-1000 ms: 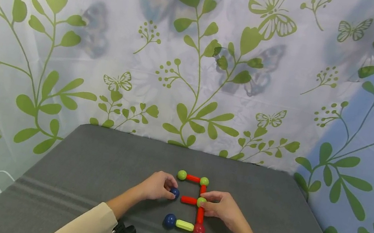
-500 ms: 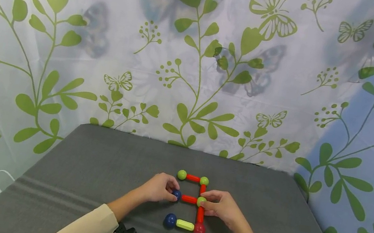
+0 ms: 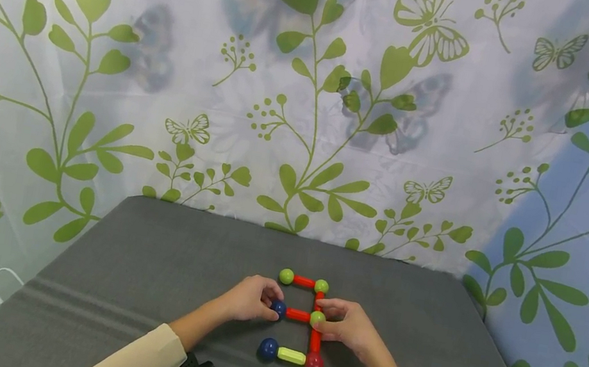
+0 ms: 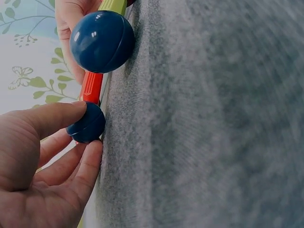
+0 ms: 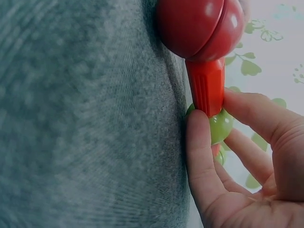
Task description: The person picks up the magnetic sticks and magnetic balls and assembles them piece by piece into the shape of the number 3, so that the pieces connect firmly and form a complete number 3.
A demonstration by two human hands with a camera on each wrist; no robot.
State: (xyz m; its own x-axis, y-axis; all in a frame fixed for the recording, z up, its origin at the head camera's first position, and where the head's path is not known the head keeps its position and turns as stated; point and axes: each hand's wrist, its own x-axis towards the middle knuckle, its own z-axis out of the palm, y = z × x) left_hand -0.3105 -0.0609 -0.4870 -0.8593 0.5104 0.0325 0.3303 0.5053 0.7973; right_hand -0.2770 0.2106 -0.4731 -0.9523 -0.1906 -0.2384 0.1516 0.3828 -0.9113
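Observation:
My left hand [image 3: 250,299] pinches a blue ball [image 4: 88,124] between thumb and fingers. That ball meets the left end of the middle red rod [image 3: 298,315] of a ball-and-rod figure lying on the table. At the rod's right end, my right hand [image 3: 352,328] holds a green ball [image 5: 221,127], thumb and fingers on either side. From this green ball one red rod [image 3: 319,300] runs up to another green ball [image 3: 321,287], and a second red rod [image 5: 207,85] runs down to a red ball [image 5: 199,26].
The figure's top arm is a red rod [image 3: 304,282] ending in a green ball [image 3: 287,276]. Its bottom arm, a yellow-green rod [image 3: 291,356], ends in a larger blue ball [image 3: 268,349]. Grey cloth covers the table [image 3: 191,244]; a leaf-patterned curtain [image 3: 306,114] hangs behind.
The left hand has moved slightly right with its blue ball, closing the gap to the middle red rod's end. The right hand stays on its green ball.

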